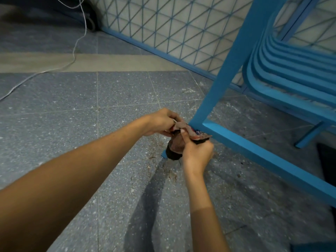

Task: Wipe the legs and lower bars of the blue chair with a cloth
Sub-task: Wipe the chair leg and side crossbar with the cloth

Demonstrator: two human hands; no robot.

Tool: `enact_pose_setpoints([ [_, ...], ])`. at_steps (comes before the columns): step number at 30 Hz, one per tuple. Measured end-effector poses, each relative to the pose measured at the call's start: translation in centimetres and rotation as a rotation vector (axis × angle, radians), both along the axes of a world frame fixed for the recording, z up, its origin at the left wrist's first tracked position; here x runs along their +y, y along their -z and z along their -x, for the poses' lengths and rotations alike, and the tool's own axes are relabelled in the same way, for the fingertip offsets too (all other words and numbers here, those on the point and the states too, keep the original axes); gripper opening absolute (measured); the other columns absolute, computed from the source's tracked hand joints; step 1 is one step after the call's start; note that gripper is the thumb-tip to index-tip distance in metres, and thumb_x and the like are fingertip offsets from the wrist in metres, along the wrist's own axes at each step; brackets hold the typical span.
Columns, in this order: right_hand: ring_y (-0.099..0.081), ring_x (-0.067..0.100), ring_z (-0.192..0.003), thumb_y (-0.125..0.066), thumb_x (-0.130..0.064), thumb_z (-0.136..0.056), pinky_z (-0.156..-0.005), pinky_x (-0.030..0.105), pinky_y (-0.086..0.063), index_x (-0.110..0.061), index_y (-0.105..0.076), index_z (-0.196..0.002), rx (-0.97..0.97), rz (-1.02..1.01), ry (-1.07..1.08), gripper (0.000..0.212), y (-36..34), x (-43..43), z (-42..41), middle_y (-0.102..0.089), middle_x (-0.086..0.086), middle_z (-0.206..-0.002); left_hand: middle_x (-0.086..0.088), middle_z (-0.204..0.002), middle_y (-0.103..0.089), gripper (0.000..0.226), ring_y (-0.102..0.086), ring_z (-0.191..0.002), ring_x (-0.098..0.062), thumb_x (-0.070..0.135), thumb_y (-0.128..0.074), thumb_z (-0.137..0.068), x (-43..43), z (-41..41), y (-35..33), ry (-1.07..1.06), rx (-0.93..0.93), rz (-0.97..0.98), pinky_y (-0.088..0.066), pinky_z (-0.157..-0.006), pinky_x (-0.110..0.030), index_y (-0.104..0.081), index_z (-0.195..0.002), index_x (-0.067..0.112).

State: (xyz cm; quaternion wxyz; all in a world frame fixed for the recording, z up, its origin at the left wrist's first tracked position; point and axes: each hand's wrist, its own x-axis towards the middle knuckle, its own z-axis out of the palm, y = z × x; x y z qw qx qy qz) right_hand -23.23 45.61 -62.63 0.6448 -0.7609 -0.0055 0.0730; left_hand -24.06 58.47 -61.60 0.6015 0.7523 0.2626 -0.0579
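Both hands work a cloth round the bottom of one leg of the blue chair (291, 70).

On the speckled tiled floor (91, 124), the chair's leg (227, 70) slants down to its joint with the lower bar (254, 153). There the left hand (160, 122) pinches the cloth's upper edge and the right hand (198, 151) grips the dark, bunched cloth (177, 142) against the leg just above its foot. The next move is probably along the bar, which means regathering the cloth. There is open floor to the left; the bar's edge crowds the right.
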Motion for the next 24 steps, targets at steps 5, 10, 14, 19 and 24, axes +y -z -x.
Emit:
enact_pose_setpoints([
  [5,-0.067,0.007,-0.08,-0.078,-0.01,-0.074,-0.075,0.025,-0.052,-0.017,-0.072,-0.085,0.001,0.096,-0.113,0.015,-2.4,-3.6,1.3,-0.069,-0.007,-0.08,0.003,-0.099,-0.066,0.034,-0.06,-0.093,-0.015,-0.003,-0.041,-0.089,-0.2,-0.1,-2.6,0.032,0.065,-0.141,-0.045,-0.072,-0.028,-0.063,-0.093,0.022],
  [10,-0.056,-0.003,-0.067,-0.07,-0.021,-0.081,-0.065,0.019,-0.041,-0.021,-0.064,-0.076,-0.218,0.146,0.112,0.008,-8.6,-6.7,0.7,-0.066,-0.01,-0.078,-0.001,-0.105,-0.067,0.04,-0.06,-0.091,-0.013,-0.008,-0.034,-0.087,-2.1,0.5,-4.9,-0.03,-0.073,-0.065,-0.04,-0.065,-0.025,-0.065,-0.104,0.012],
  [14,-0.058,0.024,-0.101,-0.07,-0.021,-0.084,-0.082,0.028,-0.041,-0.005,-0.042,-0.116,-0.222,0.302,0.157,0.045,-10.9,-5.2,-2.7,-0.061,0.01,-0.112,-0.003,-0.112,-0.064,0.041,-0.056,-0.102,-0.014,-0.009,-0.037,-0.089,-4.0,1.6,-5.0,-0.093,-0.134,-0.005,-0.041,-0.069,-0.023,-0.063,-0.112,0.012],
  [19,-0.057,0.036,-0.109,-0.064,-0.012,-0.085,-0.088,0.036,-0.045,0.0,-0.056,-0.115,-0.201,0.508,0.072,0.034,-10.0,-1.2,-3.5,-0.061,0.021,-0.116,-0.004,-0.114,-0.064,0.04,-0.057,-0.086,-0.005,-0.009,-0.042,-0.089,-4.7,2.1,-5.5,-0.09,-0.186,0.02,-0.042,-0.051,-0.005,-0.06,-0.12,0.01],
  [24,-0.058,0.034,-0.106,-0.06,-0.008,-0.085,-0.087,0.033,-0.042,0.0,-0.058,-0.111,-0.208,0.42,0.048,0.027,-8.8,-1.4,-0.5,-0.064,0.018,-0.11,-0.006,-0.116,-0.063,0.044,-0.056,-0.081,-0.005,-0.013,-0.044,-0.085,-4.8,2.0,-5.4,-0.104,-0.213,0.062,-0.042,-0.046,-0.006,-0.061,-0.12,0.008],
])
